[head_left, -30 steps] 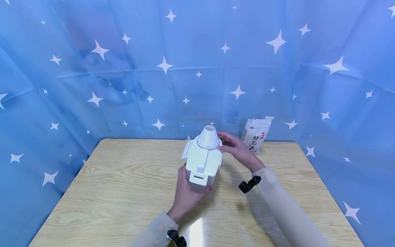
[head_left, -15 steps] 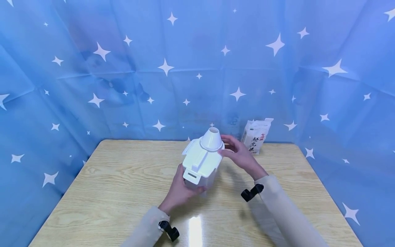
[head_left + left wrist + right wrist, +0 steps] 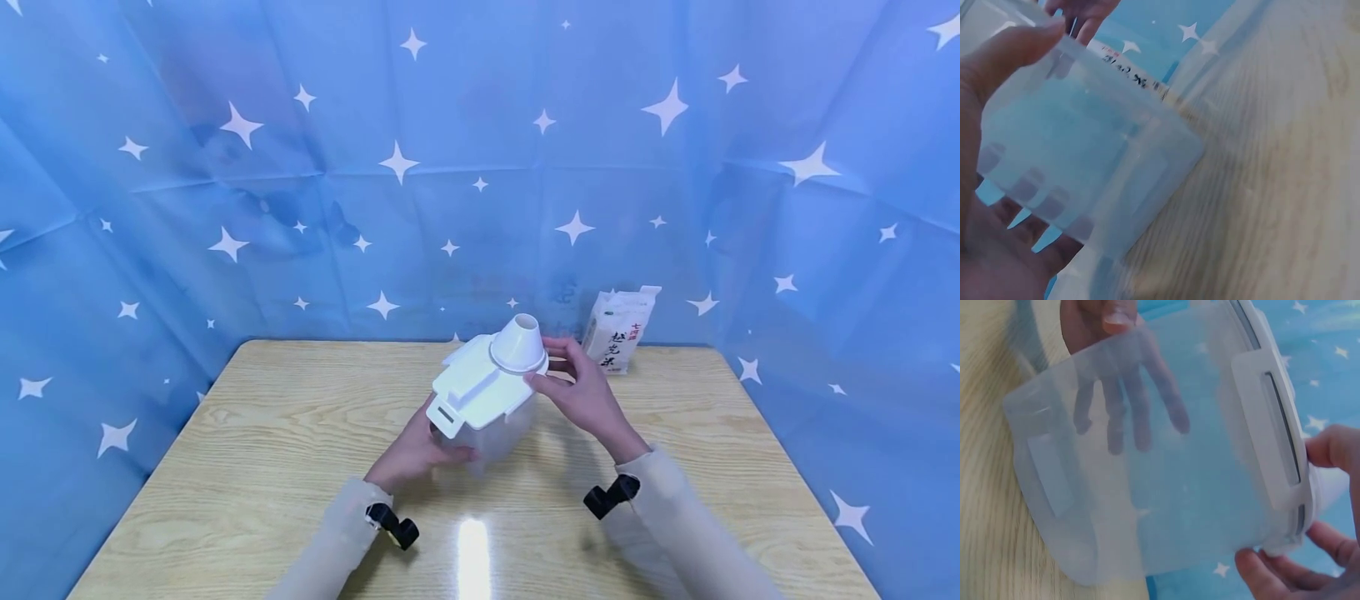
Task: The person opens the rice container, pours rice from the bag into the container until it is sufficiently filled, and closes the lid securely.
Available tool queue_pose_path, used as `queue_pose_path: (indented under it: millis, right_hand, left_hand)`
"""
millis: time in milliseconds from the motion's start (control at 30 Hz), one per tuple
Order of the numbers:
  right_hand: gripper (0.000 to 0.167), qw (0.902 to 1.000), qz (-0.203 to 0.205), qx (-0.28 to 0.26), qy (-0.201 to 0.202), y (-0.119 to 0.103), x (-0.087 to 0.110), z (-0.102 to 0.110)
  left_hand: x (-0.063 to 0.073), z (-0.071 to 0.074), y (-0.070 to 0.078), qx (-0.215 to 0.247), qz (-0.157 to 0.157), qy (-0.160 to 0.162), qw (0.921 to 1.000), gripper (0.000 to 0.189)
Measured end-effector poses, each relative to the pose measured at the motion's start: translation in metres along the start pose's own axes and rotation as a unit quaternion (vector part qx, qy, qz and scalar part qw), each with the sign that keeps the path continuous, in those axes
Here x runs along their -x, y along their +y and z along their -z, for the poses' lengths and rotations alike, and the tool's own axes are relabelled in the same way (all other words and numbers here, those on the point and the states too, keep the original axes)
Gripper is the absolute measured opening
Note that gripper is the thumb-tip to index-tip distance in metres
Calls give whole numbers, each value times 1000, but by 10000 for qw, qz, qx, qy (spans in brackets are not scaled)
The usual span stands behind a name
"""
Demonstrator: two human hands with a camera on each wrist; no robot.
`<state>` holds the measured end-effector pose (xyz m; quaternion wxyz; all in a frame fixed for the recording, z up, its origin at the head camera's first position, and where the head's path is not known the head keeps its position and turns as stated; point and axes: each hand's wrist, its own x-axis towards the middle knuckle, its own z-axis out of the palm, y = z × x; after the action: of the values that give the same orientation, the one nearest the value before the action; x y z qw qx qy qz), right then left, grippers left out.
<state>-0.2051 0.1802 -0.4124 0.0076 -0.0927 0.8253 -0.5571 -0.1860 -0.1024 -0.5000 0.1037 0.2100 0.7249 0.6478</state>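
Note:
Both hands hold a translucent plastic storage container (image 3: 1166, 481) with a white lid (image 3: 480, 387). A white cone-shaped piece (image 3: 519, 343) with an open top stands on the far right end of the lid. My left hand (image 3: 420, 450) grips the container's body, thumb on one wall and fingers spread along the opposite one, visible through the plastic. At the lid's right edge, close to the cone, my right hand (image 3: 588, 400) pinches the corner with thumb and fingers. Seen through its walls in the right wrist view, the container holds no visible contents.
Behind the right hand, a white bag (image 3: 621, 329) with black and red writing stands at the back of the wooden table (image 3: 315, 400). A blue curtain (image 3: 450, 167) with white stars hangs behind the table and along its sides. Black cameras sit on both wrists.
The container has turned and tilted: its near tab has swung left while the cone end has shifted right. My left hand has moved left with it; the right hand stays at the lid's edge.

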Motion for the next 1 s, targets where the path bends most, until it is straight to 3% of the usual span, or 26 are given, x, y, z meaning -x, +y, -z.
queue_pose_path:
  millis: [100,300,533,633,767,1000]
  right_hand:
    - [60,9999,44,32,127,-2,3,-3]
    - [62,9996,85,50,274,-6,10,-7]
    - [66,9991,-245,314,-122,-11,9,2]
    - [67,9987,-221,194,-417,-11,4,10]
    - [71,9970,127,-25,-764,-9,-7,19]
    - [80,9879,776,-279,-1312,-5,-26,27]
  left_hand:
    - [-2,5,-1,34,1,-199,9998,93]
    - [-4,12,-3,-87,112,-299,9995,88]
    - [-1,9,-2,-227,22,-208,9995,91]
    - [4,5,-1,-256,-16,-6,9997,96]
    - [12,-4,2,-242,30,377,9990,101]
    - [20,-23,5,-592,112,1271,9901,106]
